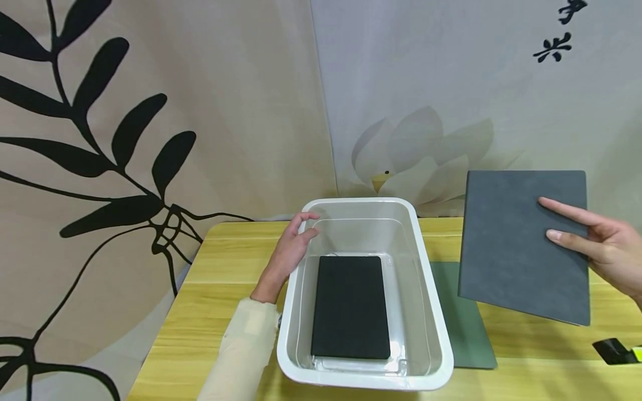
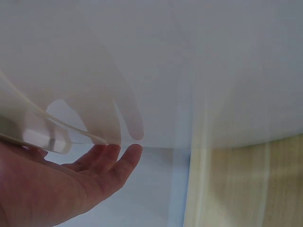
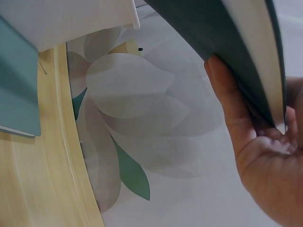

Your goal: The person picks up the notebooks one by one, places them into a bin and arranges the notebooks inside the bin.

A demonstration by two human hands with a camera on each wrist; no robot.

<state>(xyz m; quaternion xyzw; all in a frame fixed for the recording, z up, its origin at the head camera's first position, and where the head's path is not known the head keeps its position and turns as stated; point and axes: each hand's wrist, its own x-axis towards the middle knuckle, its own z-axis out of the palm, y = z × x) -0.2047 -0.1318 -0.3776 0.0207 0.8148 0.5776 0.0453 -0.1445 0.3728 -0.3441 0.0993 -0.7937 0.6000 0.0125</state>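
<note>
A white plastic bin (image 1: pixel 441 345) stands mid-table with a black notebook (image 1: pixel 351 306) lying flat on its floor. My left hand (image 1: pixel 293 245) grips the bin's far-left rim, one digit over the edge. In the left wrist view the left hand (image 2: pixel 71 184) lies against the translucent bin wall (image 2: pixel 189 71). My right hand (image 1: pixel 597 245) holds a grey book (image 1: pixel 516 239) up in the air to the right of the bin, fingers on its front cover. From the right wrist, the grey book (image 3: pixel 236 42) is pinched at its edge by the right hand (image 3: pixel 255 151).
A green notebook (image 1: pixel 463 323) lies flat on the wooden table (image 1: pixel 225 312) just right of the bin, partly behind the raised book. A small black and yellow object (image 1: pixel 614 351) sits at the right edge. Printed cloth backdrops hang behind the table.
</note>
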